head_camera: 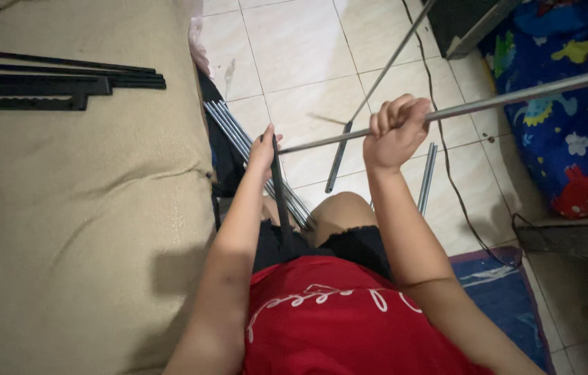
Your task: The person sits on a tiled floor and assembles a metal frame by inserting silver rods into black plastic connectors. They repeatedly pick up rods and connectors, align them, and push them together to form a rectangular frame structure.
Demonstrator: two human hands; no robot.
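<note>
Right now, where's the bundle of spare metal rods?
In the head view, the bundle of metal rods lies left of centre on the tiled floor, along the edge of the beige mattress, just beyond the left hand.

The right hand is clenched around a long grey metal rod that slants across the white tiled floor. The left hand grips a thin black plastic bar at the rod's near end. More grey metal rods lie bundled beside a beige mattress, on which black flat bars rest.
</note>
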